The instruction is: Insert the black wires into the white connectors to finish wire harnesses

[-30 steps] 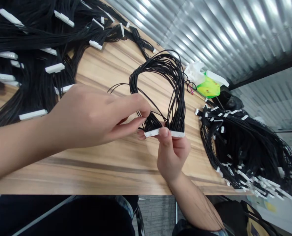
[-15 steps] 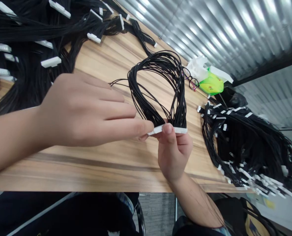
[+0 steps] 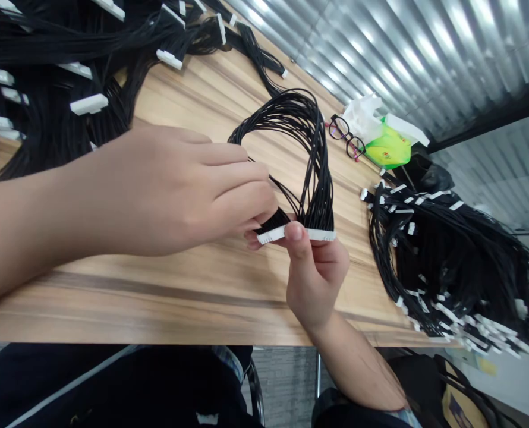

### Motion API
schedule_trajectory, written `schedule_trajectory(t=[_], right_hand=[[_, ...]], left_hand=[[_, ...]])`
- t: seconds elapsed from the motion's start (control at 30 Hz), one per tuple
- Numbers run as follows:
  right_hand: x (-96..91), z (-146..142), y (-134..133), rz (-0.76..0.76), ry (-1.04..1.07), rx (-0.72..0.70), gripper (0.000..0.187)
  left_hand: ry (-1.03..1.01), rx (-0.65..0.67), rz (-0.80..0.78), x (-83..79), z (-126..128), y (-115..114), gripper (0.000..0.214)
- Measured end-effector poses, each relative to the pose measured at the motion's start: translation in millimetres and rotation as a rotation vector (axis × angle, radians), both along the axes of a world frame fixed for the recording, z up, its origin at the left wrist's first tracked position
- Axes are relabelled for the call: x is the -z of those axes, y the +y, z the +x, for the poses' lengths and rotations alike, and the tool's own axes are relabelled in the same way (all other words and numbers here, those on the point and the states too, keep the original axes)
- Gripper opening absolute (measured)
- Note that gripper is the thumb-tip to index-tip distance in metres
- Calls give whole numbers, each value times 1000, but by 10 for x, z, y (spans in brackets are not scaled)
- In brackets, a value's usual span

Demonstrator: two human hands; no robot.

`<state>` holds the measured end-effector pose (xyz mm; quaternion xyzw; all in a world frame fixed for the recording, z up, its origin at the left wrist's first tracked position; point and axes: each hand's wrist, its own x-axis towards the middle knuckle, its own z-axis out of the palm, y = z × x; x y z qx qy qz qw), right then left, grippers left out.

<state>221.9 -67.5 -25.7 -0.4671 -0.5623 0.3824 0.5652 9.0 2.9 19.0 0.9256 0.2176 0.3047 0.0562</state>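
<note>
Spreading over the wooden table (image 3: 202, 285), harness heaps (image 3: 447, 261) flank the looped wire harness (image 3: 311, 137), its near leg hidden behind the left hand (image 3: 166, 190), which with the right hand (image 3: 318, 273) pinches the white connectors (image 3: 320, 235) just above the table's near part, glasses (image 3: 345, 137) beyond, the left fingers now curled, straighter before.

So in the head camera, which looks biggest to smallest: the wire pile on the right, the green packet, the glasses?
1. Wire pile, by far.
2. Then green packet and glasses: they look about alike, so I won't rank them.
</note>
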Motion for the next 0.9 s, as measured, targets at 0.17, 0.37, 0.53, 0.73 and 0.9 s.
schedule_trajectory(t=[0.17,0.37,0.53,0.73,0.9], right_hand=[[-54,1,14,3,12,44,17],[-90,-17,56,-47,109,-8,20],[-173,86,214,-71,171,145,29],[-133,148,364,36,252,268,29],[-122,136,387,53,411,259,31]], left_hand=[[52,0,339,30,-6,-114,46],[42,145,366,106,-79,-210,45],[24,-222,381,144,-148,61,20],[-49,-271,170,131,-115,146,17],[-201,8,149,276,-7,48,10]])
